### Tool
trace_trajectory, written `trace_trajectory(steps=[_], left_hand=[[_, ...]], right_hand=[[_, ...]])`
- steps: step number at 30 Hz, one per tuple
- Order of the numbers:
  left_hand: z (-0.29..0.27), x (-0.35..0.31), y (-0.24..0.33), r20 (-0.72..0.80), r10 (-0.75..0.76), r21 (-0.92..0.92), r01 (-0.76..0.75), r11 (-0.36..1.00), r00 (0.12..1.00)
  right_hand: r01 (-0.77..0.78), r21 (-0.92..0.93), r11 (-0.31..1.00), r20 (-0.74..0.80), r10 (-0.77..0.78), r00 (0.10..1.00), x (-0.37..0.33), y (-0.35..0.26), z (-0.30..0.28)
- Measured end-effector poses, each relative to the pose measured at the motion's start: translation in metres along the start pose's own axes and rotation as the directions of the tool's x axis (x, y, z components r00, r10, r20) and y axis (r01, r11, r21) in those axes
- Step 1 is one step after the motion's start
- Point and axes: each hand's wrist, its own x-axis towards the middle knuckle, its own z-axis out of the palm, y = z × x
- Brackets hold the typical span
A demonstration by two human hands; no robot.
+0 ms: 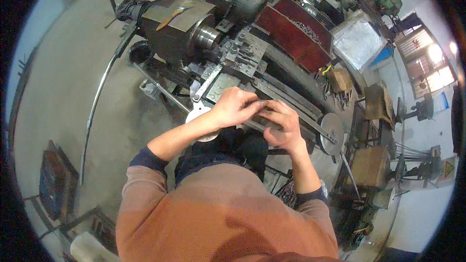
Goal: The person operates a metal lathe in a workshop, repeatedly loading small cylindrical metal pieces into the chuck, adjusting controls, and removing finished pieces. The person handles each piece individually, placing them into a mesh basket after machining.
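My left hand and my right hand meet in front of my body, above the near side of a metal lathe. The fingertips of both hands are pinched together. Whatever they may hold is too small or hidden to make out. Just beyond the hands lies the lathe carriage with its tool post. A shiny round metal piece sits at the spindle of the headstock. Partly behind my left wrist is a pale round handwheel.
On the headstock lies a brush with a wooden handle. A dark red box with small metal bits stands behind the lathe. Another handwheel is at the right end. A long metal bar slants down at left. More machines line the right wall.
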Motion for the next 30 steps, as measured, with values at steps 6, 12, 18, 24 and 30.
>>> trace_trajectory(steps=[6,12,18,24,30], left_hand=[[-0.034,0.0,-0.016,-0.122,-0.193,-0.203,0.166,0.965,0.974],[-0.13,-0.016,-0.039,-0.162,-0.101,0.267,0.142,0.953,0.982],[-0.26,-0.115,-0.077,-0.493,-0.241,0.666,0.541,0.513,0.836],[-0.299,-0.218,-0.075,-0.656,-0.371,0.626,0.749,0.218,0.657],[-0.274,-0.24,-0.101,-0.618,-0.601,0.33,0.861,0.386,0.507]], right_hand=[[0.072,0.028,0.997,0.17,-0.075,0.983,0.063,0.014,0.005],[0.222,-0.187,0.957,0.197,-0.185,0.963,0.141,0.066,0.037],[-0.007,-0.684,0.73,0.282,0.273,0.92,0.196,0.106,0.08],[-0.122,-0.594,0.795,0.349,0.391,0.852,0.204,0.106,0.084],[-0.099,-0.577,0.811,0.298,0.322,0.899,0.206,0.123,0.094]])
